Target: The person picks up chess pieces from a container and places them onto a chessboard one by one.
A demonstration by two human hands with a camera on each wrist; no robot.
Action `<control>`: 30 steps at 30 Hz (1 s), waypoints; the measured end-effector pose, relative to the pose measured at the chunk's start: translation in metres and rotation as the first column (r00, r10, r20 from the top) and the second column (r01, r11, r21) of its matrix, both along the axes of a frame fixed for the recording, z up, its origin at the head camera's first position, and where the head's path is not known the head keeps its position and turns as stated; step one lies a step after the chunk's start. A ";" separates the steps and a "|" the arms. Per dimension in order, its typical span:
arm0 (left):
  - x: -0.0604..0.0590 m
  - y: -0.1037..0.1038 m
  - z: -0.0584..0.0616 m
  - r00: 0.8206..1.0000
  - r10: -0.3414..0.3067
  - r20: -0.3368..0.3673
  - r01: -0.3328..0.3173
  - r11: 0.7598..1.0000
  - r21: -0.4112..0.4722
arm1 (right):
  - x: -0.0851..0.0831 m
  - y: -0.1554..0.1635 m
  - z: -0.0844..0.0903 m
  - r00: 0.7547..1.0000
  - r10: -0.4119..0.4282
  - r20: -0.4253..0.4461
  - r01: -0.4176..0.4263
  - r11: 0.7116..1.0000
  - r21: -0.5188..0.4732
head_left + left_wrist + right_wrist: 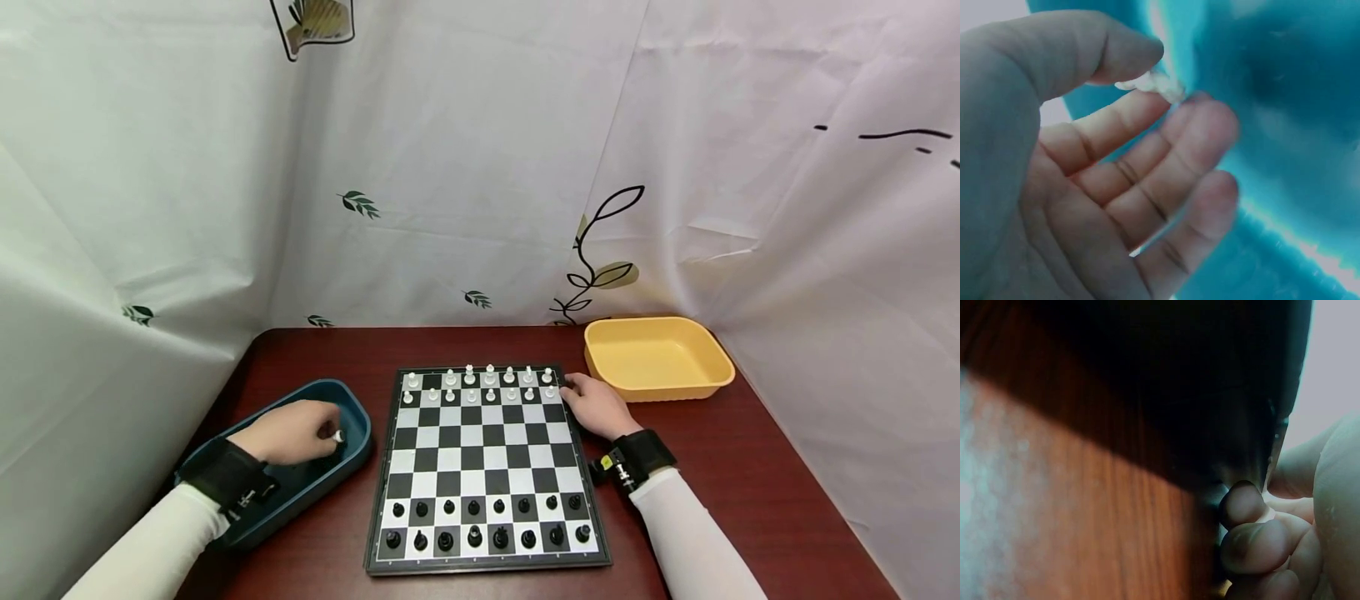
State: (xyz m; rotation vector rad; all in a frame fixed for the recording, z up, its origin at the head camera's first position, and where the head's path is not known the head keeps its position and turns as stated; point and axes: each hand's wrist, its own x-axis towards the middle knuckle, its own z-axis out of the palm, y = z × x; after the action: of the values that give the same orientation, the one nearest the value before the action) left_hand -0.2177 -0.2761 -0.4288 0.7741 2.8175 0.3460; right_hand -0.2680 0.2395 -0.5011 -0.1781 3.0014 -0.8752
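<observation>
My left hand [295,432] is over the teal tray [358,417], left of the chessboard. Between thumb and fingertips it pinches a small white chess piece [1163,85], its lower fingers loosely bent in the left wrist view. At the far right corner of the black-and-white chessboard [461,458], my right hand [597,407] grips the edge. The right wrist view shows its curled fingers [1257,547] at the board's underside and its thumb at the other face. White pieces [490,377] fill most of two far rows; black pieces [475,535] stand in two near rows.
A yellow tray [660,358] sits at the back right, beyond my right hand. The dark red table [720,483] meets a pale patterned cloth [465,167] at the back and sides. Black straps [647,457] with small cameras wrap both wrists.
</observation>
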 end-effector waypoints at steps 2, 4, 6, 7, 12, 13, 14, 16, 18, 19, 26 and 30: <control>-0.002 -0.004 0.006 1.000 0.020 -0.008 -0.020 0.999 0.036 | 0.000 0.000 0.000 1.000 -0.001 0.003 0.001 1.000 -0.001; -0.004 -0.005 0.010 0.999 0.043 -0.023 -0.041 0.997 0.069 | 0.000 0.001 0.001 1.000 -0.001 0.004 0.001 1.000 -0.002; -0.007 -0.005 0.015 0.997 0.065 -0.040 -0.061 0.992 0.108 | 0.001 0.001 0.001 1.000 0.000 0.002 0.000 1.000 -0.004; -0.008 -0.004 0.017 0.996 0.073 -0.050 -0.066 0.989 0.130 | 0.001 0.001 0.001 1.000 0.000 0.001 0.000 1.000 -0.004; -0.014 0.003 0.025 0.989 0.081 -0.128 -0.051 0.974 0.221 | 0.001 0.002 0.002 1.000 0.002 -0.006 -0.002 1.000 -0.003; -0.015 0.005 0.026 0.986 0.079 -0.143 -0.044 0.972 0.233 | 0.001 0.002 0.001 1.000 0.001 -0.007 -0.001 1.000 -0.002; -0.016 0.008 0.027 0.984 0.076 -0.161 -0.035 0.969 0.243 | 0.000 0.002 0.001 1.000 0.000 -0.007 0.000 1.000 -0.003; -0.017 0.014 0.030 0.978 0.074 -0.193 -0.022 0.966 0.257 | 0.000 0.002 0.001 1.000 0.000 -0.008 0.000 1.000 -0.002; -0.018 0.019 0.032 0.973 0.066 -0.221 -0.005 0.964 0.265 | 0.000 0.001 0.000 1.000 0.001 -0.007 -0.001 1.000 -0.002; -0.019 0.021 0.033 0.970 0.061 -0.235 0.004 0.964 0.267 | 0.000 0.001 0.000 1.000 0.000 -0.006 0.000 1.000 -0.002; -0.026 0.039 0.039 0.954 0.035 -0.297 0.048 0.962 0.268 | -0.001 0.001 -0.001 1.000 -0.001 0.002 0.001 1.000 -0.005; -0.030 0.047 0.042 0.950 0.009 -0.312 0.073 0.965 0.250 | -0.002 0.001 -0.002 1.000 0.001 0.003 -0.001 1.000 -0.006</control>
State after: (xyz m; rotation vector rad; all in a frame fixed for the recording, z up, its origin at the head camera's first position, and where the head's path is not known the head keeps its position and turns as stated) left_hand -0.2472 -0.2287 -0.3869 1.0072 3.0868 0.6517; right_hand -0.2700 0.2402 -0.5027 -0.1785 2.9963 -0.8842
